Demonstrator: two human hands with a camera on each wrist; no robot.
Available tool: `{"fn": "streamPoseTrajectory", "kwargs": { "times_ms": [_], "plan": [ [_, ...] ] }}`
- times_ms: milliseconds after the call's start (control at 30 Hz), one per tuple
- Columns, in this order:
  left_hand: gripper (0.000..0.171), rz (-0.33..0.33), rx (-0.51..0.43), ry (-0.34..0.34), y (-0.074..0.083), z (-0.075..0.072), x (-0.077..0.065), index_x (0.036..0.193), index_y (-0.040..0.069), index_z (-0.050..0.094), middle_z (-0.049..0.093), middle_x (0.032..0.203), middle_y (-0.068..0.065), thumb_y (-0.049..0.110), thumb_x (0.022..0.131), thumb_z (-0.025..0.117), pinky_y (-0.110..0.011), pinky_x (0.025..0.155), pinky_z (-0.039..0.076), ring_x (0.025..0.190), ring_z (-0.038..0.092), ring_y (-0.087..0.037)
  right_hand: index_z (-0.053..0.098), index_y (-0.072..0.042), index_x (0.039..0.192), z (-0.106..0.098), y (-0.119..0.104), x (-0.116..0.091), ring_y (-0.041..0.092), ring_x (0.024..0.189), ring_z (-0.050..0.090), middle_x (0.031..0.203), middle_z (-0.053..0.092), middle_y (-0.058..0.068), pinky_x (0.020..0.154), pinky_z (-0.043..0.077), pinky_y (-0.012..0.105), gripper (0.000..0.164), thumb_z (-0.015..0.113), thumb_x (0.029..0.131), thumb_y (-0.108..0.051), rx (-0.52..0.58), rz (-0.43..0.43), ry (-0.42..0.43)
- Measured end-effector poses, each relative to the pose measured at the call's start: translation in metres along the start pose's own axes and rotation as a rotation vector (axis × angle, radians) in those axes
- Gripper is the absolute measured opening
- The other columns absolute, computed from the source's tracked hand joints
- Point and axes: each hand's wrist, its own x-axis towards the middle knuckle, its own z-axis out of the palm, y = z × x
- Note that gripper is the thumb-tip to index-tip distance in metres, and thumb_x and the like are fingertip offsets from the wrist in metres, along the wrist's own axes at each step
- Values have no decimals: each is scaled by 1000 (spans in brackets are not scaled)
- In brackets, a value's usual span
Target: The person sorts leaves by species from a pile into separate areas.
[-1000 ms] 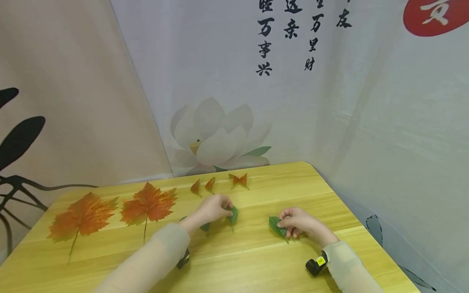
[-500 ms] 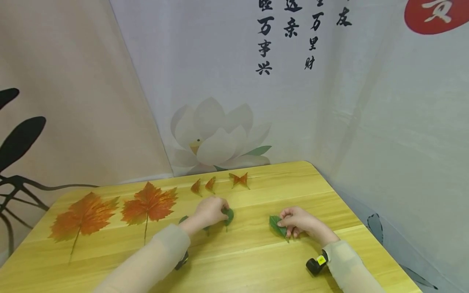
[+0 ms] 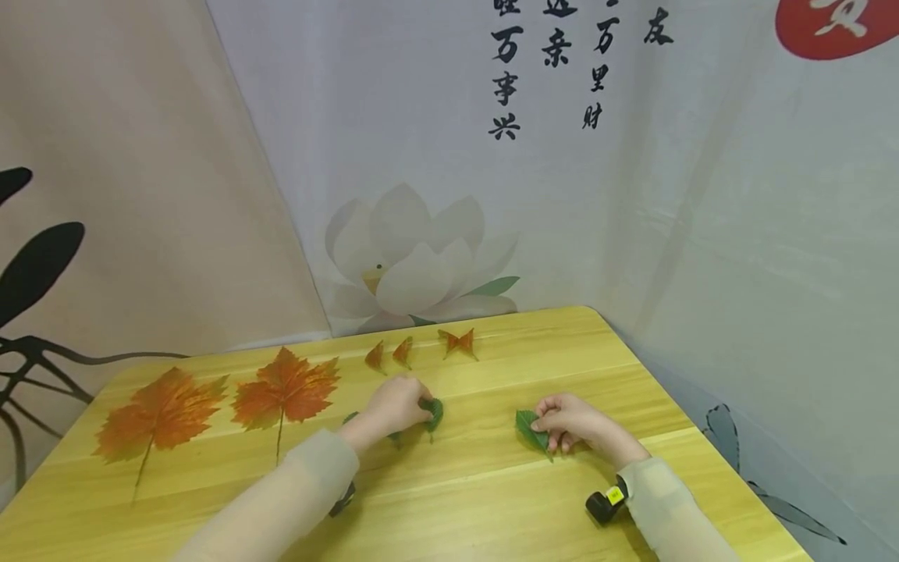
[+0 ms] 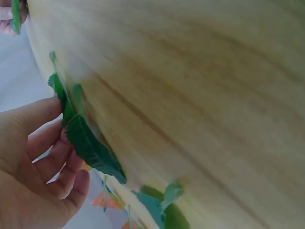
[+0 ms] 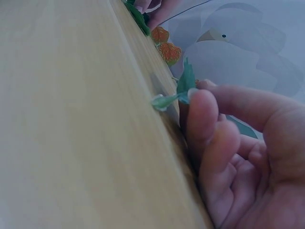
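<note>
In the head view my left hand (image 3: 393,407) pinches a small green leaf (image 3: 435,414) by its edge, low over the wooden table (image 3: 463,507). The left wrist view has this leaf at the thumb tip, another green leaf (image 4: 95,150) right beside the fingers and a further green leaf (image 4: 152,206) below. My right hand (image 3: 577,425) holds another green leaf (image 3: 531,430) between thumb and fingers, stem pointing down toward the tabletop. Seen from the right wrist, that leaf is edge-on at the fingertips (image 5: 202,107).
Two large orange maple leaves (image 3: 284,392) lie at the table's left. Along the back edge sit two small folded orange leaves (image 3: 375,357) and an orange butterfly-shaped pair (image 3: 460,343). A printed curtain (image 3: 421,156) hangs right behind the table.
My left hand has shifted slightly left with its green leaf, toward the other green leaves. The right hand and its leaf stay nearly in place.
</note>
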Motion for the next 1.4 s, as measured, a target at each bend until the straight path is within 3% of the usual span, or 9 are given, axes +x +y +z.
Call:
{"fn": "streamPoseTrajectory", "kwargs": {
  "times_ms": [267,500,700,900,1167,1267,1400],
  "plan": [
    [35,-1,46,-50,2,-2,-2,103,5,75,71,108,-8,28,77,82,-50,98,44,109,58,-34,54,1,99,-1,1,1,11,50,58,65,57,4,42,46,21,20,68,90,-12,-1,-2,-2],
    [40,-51,161,-34,3,-3,-5,105,17,76,70,112,-1,41,74,82,-61,96,39,113,55,-36,55,0,98,2,-2,0,12,51,58,65,58,4,42,45,21,20,68,89,-12,3,-3,20],
    [42,-104,150,-31,3,-5,-6,107,21,76,67,120,-2,43,71,82,-72,103,21,129,40,-48,51,3,109,8,-8,-1,12,53,57,70,59,7,44,45,21,31,69,88,-12,30,-3,88],
    [42,-94,152,-27,1,-4,-4,104,24,77,68,119,-1,47,70,82,-71,104,21,129,41,-47,46,0,128,17,-19,4,14,54,57,80,62,9,45,46,22,46,68,89,-8,-2,-66,147],
    [42,-115,91,-26,-3,-3,-7,106,25,76,68,119,-1,46,71,82,-72,104,17,132,35,-50,54,-6,134,28,-35,24,14,48,51,76,60,9,42,40,24,45,66,91,-8,-132,-128,171],
    [41,-122,89,-29,-3,-2,-6,106,25,76,68,118,0,46,71,82,-71,105,17,132,35,-49,56,-6,128,31,-36,34,15,46,52,76,62,10,41,42,25,38,65,91,-6,-142,-141,195],
    [38,-131,98,-30,-3,-2,-6,103,27,77,68,117,2,46,71,82,-69,105,17,133,35,-47,63,-5,109,35,-37,47,14,46,53,75,63,10,42,43,23,18,63,91,-6,-170,-151,226]
  ]
}}
